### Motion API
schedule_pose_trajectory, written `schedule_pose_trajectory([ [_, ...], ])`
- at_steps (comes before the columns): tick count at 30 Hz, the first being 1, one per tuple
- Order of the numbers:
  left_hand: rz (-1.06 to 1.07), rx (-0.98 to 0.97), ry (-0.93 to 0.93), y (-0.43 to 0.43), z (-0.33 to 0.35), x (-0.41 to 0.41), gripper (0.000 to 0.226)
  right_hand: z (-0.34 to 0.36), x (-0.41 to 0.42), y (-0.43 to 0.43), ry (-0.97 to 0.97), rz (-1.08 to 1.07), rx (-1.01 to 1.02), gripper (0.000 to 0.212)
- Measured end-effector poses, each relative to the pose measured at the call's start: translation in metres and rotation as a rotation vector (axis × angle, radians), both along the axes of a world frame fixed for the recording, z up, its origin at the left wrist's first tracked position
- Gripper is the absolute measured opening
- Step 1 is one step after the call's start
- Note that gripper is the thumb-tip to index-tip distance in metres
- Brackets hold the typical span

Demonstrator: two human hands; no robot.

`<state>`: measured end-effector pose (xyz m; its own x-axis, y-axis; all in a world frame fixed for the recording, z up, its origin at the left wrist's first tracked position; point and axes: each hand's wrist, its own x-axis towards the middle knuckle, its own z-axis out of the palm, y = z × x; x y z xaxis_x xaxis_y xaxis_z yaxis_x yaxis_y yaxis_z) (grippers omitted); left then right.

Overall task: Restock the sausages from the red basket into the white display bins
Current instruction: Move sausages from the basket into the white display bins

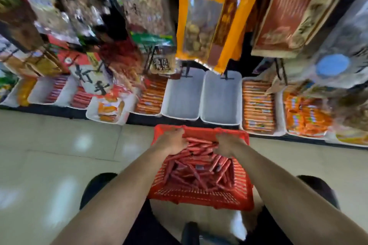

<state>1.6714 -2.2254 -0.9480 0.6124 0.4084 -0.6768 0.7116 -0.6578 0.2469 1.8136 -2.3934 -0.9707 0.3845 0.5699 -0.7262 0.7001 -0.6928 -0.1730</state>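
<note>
A red plastic basket (199, 197) sits on the floor in front of me, holding a loose pile of red-wrapped sausages (197, 173). Both my hands reach into its far end. My left hand (173, 142) and my right hand (227, 144) lie on the pile from either side, fingers curled down round a bundle of sausages between them. Just beyond the basket stand two white display bins, the left bin (182, 96) and the right bin (222, 99), both with bare bottoms.
Further white bins on either side hold orange and red sausage packs (258, 105). Hanging snack bags (207, 18) dangle above the bins. Pale tiled floor (59, 155) spreads to the left. My dark-clothed knees flank the basket.
</note>
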Motion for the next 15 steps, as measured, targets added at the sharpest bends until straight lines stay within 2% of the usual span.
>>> schedule_pose_trajectory([
  [2, 0.009, -0.008, -0.009, -0.003, -0.042, -0.014, 0.056, -0.036, -0.006, -0.005, -0.045, -0.004, 0.016, 0.064],
  [5, 0.029, 0.014, -0.080, -0.007, -0.090, -0.040, 0.069, -0.095, -0.004, -0.021, -0.037, -0.052, 0.069, 0.074],
  [6, 0.051, -0.008, -0.101, -0.008, -0.102, -0.050, 0.068, -0.097, -0.009, -0.027, -0.030, -0.065, 0.074, 0.074],
  [10, 0.040, -0.011, -0.054, -0.032, -0.083, -0.077, 0.062, -0.052, -0.049, -0.043, -0.038, -0.102, 0.112, 0.058],
  [13, 0.020, 0.013, -0.103, -0.034, -0.084, -0.067, 0.057, -0.063, -0.048, -0.051, -0.006, -0.135, 0.147, 0.047],
  [15, 0.005, 0.038, -0.102, -0.036, -0.096, -0.055, 0.056, -0.082, -0.043, -0.057, 0.002, -0.154, 0.165, 0.048],
])
